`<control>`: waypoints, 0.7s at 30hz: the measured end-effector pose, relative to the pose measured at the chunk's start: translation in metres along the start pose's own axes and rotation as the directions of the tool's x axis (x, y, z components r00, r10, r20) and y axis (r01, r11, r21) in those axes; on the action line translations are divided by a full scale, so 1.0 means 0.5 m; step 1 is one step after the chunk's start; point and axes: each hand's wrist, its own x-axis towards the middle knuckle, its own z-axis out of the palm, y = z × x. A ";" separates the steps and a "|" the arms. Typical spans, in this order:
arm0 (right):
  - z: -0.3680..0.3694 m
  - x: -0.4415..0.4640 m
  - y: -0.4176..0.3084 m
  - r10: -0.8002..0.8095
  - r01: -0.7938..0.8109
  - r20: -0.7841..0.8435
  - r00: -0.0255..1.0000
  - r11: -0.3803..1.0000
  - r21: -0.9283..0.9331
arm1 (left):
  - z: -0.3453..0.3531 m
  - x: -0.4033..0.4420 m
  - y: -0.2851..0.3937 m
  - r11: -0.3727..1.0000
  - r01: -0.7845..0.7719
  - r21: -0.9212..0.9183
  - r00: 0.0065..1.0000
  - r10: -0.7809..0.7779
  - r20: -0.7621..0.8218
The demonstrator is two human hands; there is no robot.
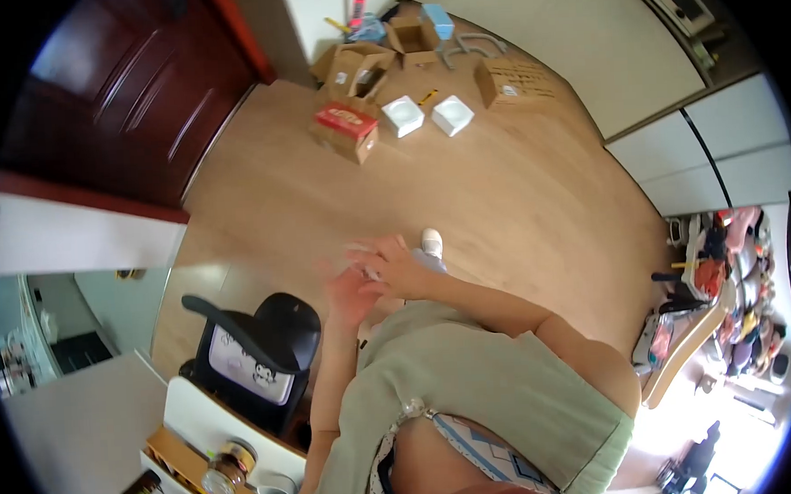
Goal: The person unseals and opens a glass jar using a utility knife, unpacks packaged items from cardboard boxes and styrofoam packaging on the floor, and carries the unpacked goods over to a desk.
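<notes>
My left hand (pixel 348 295) is raised in front of my body, its fingers smeared by motion. Against it lies my right hand (pixel 398 266), reaching in from the right with bent fingers that meet the left hand's fingers. A small pale patch shows between the two hands, too blurred to name. Below them, at the floor, a white shoe (pixel 431 243) pokes out. The black chair (pixel 284 327) with a cartoon-print pad is the nearest furniture to my left hand.
Ahead on the wooden floor (pixel 499 189) are a red-topped carton (pixel 346 130), two white square pieces (pixel 428 116), open cardboard boxes (pixel 413 41) and a brown box (pixel 514 83). A dark red door (pixel 115 91) is at left; a desk with a jar (pixel 227 471) stands lower left.
</notes>
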 end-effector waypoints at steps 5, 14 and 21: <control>-0.139 -0.063 0.234 0.375 -0.374 0.016 0.927 0.927 -0.035 | -0.014 0.321 -0.106 0.958 0.106 0.266 0.994 -0.093 -0.061; -0.406 -0.045 0.527 0.619 -0.616 0.076 0.782 0.747 0.250 | 0.088 0.697 -0.205 0.913 0.305 0.270 0.929 -0.223 -0.295; -0.341 0.135 0.774 0.454 -0.529 0.350 0.820 0.834 0.158 | 0.113 0.856 -0.025 0.860 0.448 0.243 0.788 -0.251 -0.563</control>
